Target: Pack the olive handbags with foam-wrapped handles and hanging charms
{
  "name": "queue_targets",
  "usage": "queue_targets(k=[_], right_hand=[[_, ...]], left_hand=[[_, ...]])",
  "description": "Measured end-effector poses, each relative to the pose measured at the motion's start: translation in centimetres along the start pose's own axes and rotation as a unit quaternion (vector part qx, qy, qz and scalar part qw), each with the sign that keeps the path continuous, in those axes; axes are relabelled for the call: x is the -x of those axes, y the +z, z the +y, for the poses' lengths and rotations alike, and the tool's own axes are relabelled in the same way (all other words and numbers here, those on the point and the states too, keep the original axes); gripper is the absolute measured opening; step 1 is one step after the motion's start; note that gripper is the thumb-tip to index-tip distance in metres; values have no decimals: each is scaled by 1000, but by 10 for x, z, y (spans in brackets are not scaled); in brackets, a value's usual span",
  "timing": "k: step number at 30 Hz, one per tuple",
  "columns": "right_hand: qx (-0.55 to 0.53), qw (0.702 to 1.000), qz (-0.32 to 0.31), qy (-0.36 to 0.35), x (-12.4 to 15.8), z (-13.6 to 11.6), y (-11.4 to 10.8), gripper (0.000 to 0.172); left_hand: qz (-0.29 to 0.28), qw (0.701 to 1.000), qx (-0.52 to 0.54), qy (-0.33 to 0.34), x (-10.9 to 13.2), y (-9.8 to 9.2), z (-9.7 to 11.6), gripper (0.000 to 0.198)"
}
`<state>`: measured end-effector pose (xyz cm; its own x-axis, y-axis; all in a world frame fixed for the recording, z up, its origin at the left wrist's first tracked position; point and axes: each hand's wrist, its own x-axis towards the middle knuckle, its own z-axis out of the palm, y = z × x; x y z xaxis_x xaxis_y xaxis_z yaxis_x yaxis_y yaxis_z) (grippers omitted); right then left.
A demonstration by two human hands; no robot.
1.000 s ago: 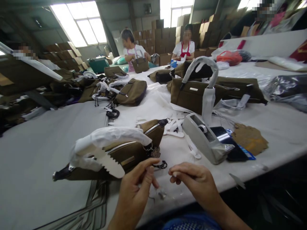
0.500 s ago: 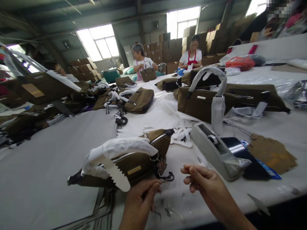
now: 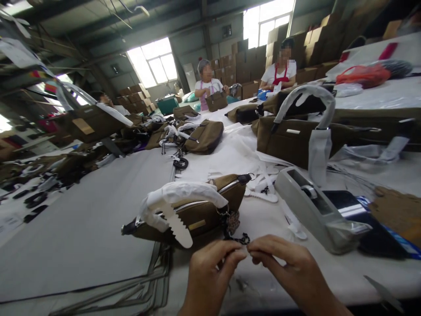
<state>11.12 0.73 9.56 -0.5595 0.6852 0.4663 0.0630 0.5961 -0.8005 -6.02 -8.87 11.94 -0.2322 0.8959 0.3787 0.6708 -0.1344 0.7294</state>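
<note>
An olive-brown handbag [image 3: 210,219] with a silver zipper lies in front of me. White wrapping covers its handle [image 3: 184,193], and a white serrated strip [image 3: 180,230] hangs from it. A ring on the bag bears a patterned charm [image 3: 233,223] and a black-and-white cord [image 3: 242,239]. My left hand [image 3: 217,265] pinches with thumb and finger just below the cord's end. Facing it, my right hand [image 3: 283,259] is also closed in a pinch, fingertips almost meeting the left's. Whatever lies between the fingertips is too small to make out.
A grey tape dispenser [image 3: 315,215] stands to the right, beside a dark phone-like slab [image 3: 381,237] and brown paper pieces [image 3: 397,210]. Another wrapped-handle handbag [image 3: 283,142] stands behind. Further bags [image 3: 205,136] lie beyond. Two co-workers [image 3: 212,90] are across the table; another person is at far left.
My right hand has moved left and closed its fingertips beside my left hand's at the cord's end. The view has shifted, so the bag appears further right.
</note>
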Motion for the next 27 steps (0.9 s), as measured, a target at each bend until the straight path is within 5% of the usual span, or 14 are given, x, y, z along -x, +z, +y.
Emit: queue_targets(k=[6,27], right_hand=[[66,991,115,8,-16,15,-8,15],[76,992,87,-40,-43,19,16,19]], left_hand=[[172,978,-109,-35,-6,1,-13,23],[166,970,-177,7,-14,12,-19,23]])
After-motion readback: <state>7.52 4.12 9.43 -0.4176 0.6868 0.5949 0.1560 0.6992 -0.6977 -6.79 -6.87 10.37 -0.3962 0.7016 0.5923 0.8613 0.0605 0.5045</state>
